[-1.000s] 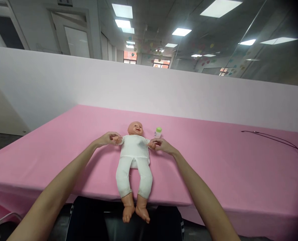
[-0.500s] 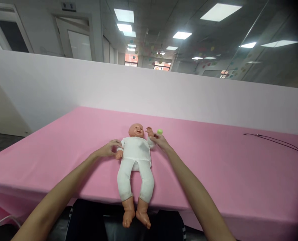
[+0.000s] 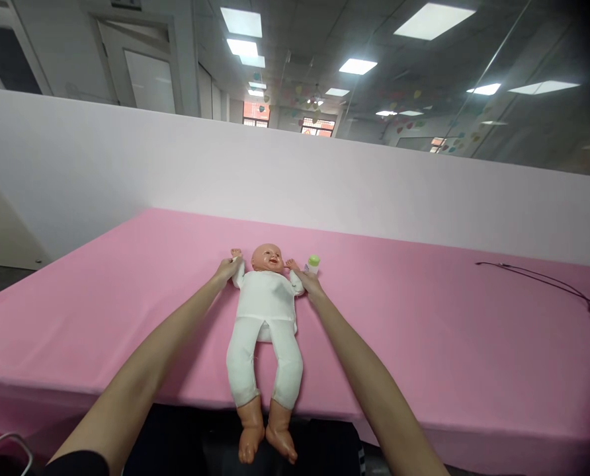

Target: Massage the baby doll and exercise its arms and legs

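left hand narrow, fingers closed around the sleeved forearm of a baby doll, the small doll hand poking up past the grip; right hand equally narrow on the opposite forearm, just beside a small bottle with a green cap. doll flat on its back, arms raised beside the head, in a white knit suit. main danger right there: a knuckle or wrist swinging outward, enough to knock the bottle over and roll it away across the pink-covered tabletop. next risk lower down: the doll's feet hanging past the front edge of the tabletop, so any pull toward the body liable to slide the doll off and drop it. farther off, a dark cable lying on the cloth, a possible snag for a sleeve only on a wide reach to the right.
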Demonstrator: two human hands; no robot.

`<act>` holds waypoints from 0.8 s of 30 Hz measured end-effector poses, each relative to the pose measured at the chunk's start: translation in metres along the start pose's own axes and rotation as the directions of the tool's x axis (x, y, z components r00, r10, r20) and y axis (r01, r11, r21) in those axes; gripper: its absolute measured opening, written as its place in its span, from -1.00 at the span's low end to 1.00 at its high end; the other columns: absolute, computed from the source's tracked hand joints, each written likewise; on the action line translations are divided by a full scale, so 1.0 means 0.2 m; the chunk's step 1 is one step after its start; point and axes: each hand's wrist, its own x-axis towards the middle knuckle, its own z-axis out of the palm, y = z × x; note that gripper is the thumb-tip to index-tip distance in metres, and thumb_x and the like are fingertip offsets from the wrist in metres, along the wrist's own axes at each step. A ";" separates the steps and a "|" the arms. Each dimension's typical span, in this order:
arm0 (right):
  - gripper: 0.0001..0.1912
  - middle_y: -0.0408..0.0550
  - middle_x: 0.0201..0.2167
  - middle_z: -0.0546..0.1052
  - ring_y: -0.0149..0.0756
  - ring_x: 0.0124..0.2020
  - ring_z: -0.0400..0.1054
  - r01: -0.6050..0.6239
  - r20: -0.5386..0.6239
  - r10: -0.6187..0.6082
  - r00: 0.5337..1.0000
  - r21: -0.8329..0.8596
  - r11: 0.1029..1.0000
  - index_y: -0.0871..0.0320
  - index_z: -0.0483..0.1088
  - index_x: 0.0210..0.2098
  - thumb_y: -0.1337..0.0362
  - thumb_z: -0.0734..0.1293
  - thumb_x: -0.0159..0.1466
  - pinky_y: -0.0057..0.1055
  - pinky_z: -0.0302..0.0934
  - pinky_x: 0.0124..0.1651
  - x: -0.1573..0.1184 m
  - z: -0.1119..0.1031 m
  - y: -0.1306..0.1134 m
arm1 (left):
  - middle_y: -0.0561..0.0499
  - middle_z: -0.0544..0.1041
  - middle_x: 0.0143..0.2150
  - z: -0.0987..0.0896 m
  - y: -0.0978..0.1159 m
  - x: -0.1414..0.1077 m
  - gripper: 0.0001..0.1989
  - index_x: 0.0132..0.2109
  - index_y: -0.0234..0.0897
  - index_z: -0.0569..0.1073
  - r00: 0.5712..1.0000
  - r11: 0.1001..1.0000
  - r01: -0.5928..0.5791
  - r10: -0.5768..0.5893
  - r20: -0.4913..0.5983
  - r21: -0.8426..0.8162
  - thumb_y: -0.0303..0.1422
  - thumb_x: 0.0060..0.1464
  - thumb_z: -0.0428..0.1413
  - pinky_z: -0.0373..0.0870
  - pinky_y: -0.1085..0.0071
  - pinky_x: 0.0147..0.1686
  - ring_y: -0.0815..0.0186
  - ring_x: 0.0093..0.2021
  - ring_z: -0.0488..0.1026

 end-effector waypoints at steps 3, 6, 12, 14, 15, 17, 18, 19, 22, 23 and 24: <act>-0.53 0.04 -0.25 0.65 -0.11 -0.21 0.52 0.077 0.192 -0.083 0.978 0.037 0.996 0.15 0.57 -0.22 -0.01 0.62 0.01 -0.26 0.39 -0.17 -0.09 -0.09 -0.03 | -0.06 0.62 -0.23 -0.10 0.04 -0.07 -0.49 -0.14 -0.28 0.55 0.982 0.990 -0.130 0.136 0.128 -0.054 -0.07 -0.18 0.43 0.49 0.30 -0.21 0.15 -0.21 0.56; -0.49 0.03 -0.04 0.64 -0.07 -0.02 0.50 0.187 0.437 -0.166 0.884 -0.005 0.982 0.09 0.59 -0.07 0.17 0.64 -0.01 -0.21 0.37 0.03 -0.20 -0.21 -0.07 | -0.10 0.64 -0.08 -0.25 0.08 -0.17 -0.51 -0.07 -0.28 0.60 0.872 0.939 -0.338 0.337 0.355 -0.059 -0.20 -0.16 0.45 0.48 0.24 -0.03 0.10 -0.06 0.56; -0.65 0.03 -0.01 0.62 0.05 0.22 0.37 0.398 0.758 -0.137 0.637 -0.172 0.901 0.09 0.65 -0.20 0.25 0.62 -0.01 -0.05 0.18 0.33 -0.34 -0.34 -0.08 | -0.15 0.66 -0.07 -0.36 0.02 -0.36 -0.82 -0.17 -0.23 0.69 0.585 0.710 -0.698 0.492 0.645 0.092 -0.40 0.06 0.24 0.46 0.18 0.02 0.09 -0.04 0.57; -0.67 0.04 -0.02 0.62 0.04 0.22 0.38 0.406 0.761 -0.145 0.633 -0.167 0.899 0.10 0.65 -0.22 0.22 0.62 0.01 -0.05 0.18 0.34 -0.37 -0.34 -0.06 | -0.14 0.66 -0.13 -0.34 -0.02 -0.41 -0.81 -0.22 -0.21 0.69 0.507 0.628 -0.772 0.518 0.689 0.096 -0.46 0.07 0.18 0.45 0.18 0.02 0.11 -0.07 0.57; -0.66 0.04 -0.02 0.62 0.04 0.20 0.40 0.400 0.748 -0.157 0.645 -0.155 0.903 0.10 0.65 -0.22 0.20 0.63 0.01 -0.05 0.20 0.32 -0.38 -0.34 -0.05 | -0.14 0.66 -0.14 -0.34 -0.03 -0.42 -0.80 -0.24 -0.21 0.69 0.493 0.614 -0.784 0.525 0.694 0.092 -0.48 0.07 0.16 0.44 0.18 0.01 0.11 -0.07 0.56; -0.62 0.06 0.01 0.62 0.03 0.14 0.44 0.373 0.713 -0.174 0.679 -0.132 0.919 0.11 0.65 -0.20 0.18 0.64 -0.01 -0.05 0.24 0.28 -0.39 -0.34 -0.05 | -0.16 0.65 -0.10 -0.34 -0.04 -0.44 -0.81 -0.21 -0.23 0.69 0.536 0.657 -0.750 0.531 0.656 0.082 -0.45 0.10 0.17 0.45 0.17 0.01 0.08 -0.03 0.56; -0.59 0.07 0.02 0.62 0.03 0.12 0.46 0.351 0.691 -0.175 0.701 -0.120 0.929 0.11 0.65 -0.18 0.17 0.65 -0.01 -0.05 0.26 0.25 -0.40 -0.34 -0.06 | -0.17 0.65 -0.07 -0.34 -0.03 -0.43 -0.83 -0.18 -0.24 0.68 0.585 0.703 -0.707 0.521 0.622 0.076 -0.41 0.12 0.19 0.46 0.17 0.01 0.06 0.00 0.56; -0.57 0.08 0.03 0.62 0.04 0.11 0.47 0.326 0.666 -0.178 0.724 -0.104 0.940 0.10 0.65 -0.15 0.16 0.65 -0.01 -0.05 0.29 0.23 -0.40 -0.33 -0.06 | -0.17 0.65 -0.04 -0.35 -0.01 -0.42 -0.83 -0.14 -0.25 0.67 0.642 0.755 -0.653 0.501 0.580 0.070 -0.35 0.12 0.24 0.47 0.17 0.03 0.03 0.03 0.55; -0.49 0.05 0.03 0.63 0.01 0.09 0.49 0.267 0.561 -0.215 0.800 -0.011 0.964 0.05 0.63 -0.05 0.13 0.65 0.01 -0.09 0.35 0.16 -0.37 -0.28 -0.09 | -0.17 0.63 0.05 -0.33 0.05 -0.33 -0.60 0.01 -0.25 0.60 0.795 0.883 -0.469 0.416 0.442 0.012 -0.20 0.04 0.36 0.48 0.15 0.06 0.00 0.07 0.55; -0.47 0.03 0.02 0.63 -0.02 0.07 0.50 0.253 0.508 -0.231 0.830 0.026 0.967 0.04 0.62 -0.03 0.10 0.65 0.02 -0.13 0.36 0.13 -0.35 -0.24 -0.09 | -0.18 0.62 0.06 -0.31 0.07 -0.28 -0.50 0.06 -0.26 0.56 0.833 0.912 -0.410 0.387 0.395 -0.028 -0.16 0.00 0.39 0.49 0.14 0.05 0.01 0.06 0.56; -0.47 0.02 -0.01 0.64 -0.05 0.03 0.51 0.239 0.442 -0.241 0.864 0.061 0.969 0.05 0.61 -0.03 0.07 0.65 0.03 -0.17 0.38 0.10 -0.32 -0.20 -0.10 | -0.18 0.63 0.04 -0.28 0.09 -0.24 -0.41 0.11 -0.26 0.50 0.872 0.933 -0.352 0.354 0.339 -0.072 -0.12 -0.03 0.41 0.51 0.15 0.02 0.02 0.03 0.57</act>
